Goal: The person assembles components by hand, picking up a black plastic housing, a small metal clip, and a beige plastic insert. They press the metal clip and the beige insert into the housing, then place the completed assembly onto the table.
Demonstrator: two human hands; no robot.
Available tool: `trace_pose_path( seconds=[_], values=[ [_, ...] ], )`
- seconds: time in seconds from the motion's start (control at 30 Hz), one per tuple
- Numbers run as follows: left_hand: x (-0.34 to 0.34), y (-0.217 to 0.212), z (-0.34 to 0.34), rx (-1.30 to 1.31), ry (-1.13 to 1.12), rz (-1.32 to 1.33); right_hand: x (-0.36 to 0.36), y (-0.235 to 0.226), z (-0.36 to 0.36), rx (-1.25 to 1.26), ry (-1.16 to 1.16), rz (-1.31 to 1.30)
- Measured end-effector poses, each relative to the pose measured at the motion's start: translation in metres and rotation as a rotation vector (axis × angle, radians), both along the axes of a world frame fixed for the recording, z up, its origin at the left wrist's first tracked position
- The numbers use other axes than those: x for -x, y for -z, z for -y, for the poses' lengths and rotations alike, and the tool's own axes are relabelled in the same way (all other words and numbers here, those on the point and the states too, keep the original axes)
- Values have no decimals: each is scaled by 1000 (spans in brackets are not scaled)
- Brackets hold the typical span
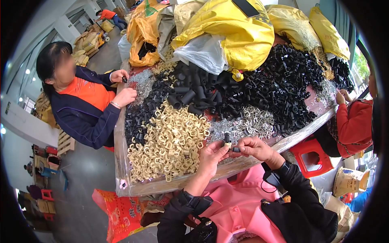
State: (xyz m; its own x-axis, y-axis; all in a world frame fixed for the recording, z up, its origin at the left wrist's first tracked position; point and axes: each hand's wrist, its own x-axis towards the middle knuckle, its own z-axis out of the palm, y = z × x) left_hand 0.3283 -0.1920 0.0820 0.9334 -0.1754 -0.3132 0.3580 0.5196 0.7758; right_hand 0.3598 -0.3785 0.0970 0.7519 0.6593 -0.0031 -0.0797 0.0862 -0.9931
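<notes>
Over the table's near edge, my left hand (212, 156) pinches a small upright assembly of a black plastic fitting (227, 137) and a beige piece beneath it. My right hand (257, 149) is closed on a small dark cylindrical piece (236, 149), which meets the assembly's side; whether they are joined is too small to tell. Left of my hands lies a heap of beige plastic clips (172, 139). Just beyond are small silvery metal clips (256, 121). Black tubes (188, 95) and a large pile of black plastic parts (275, 79) cover the middle and right.
A wooden rim (162, 187) edges the table. Yellow sacks (227, 34) and a white plastic bag (206, 54) lie at the far side. One co-worker (87, 97) handles a black part at left; another (352, 125) reaches in from the right, near a red stool (311, 158).
</notes>
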Motion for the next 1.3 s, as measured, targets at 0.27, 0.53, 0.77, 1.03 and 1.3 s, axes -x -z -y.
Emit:
trace_pose_path(
  seconds=[0.27, 0.53, 0.77, 1.03, 1.3],
  values=[
    [-1, -6, -9, -55, 170, 26, -11, -7, 3, 97, -121, 307],
    [-1, 3, -8, -30, 257, 34, 4, -21, -22, 346, 174, 337],
    [2, 3, -2, -39, 224, -20, 16, 4, -34, 370, 496, 502],
    [5, -1, 1, 115, 264, -46, 14, 8, -30, 295, 519, 831],
    [11, 4, 1, 197, 300, -57, 6, 15, -22, 244, 415, 1059]
  ],
)
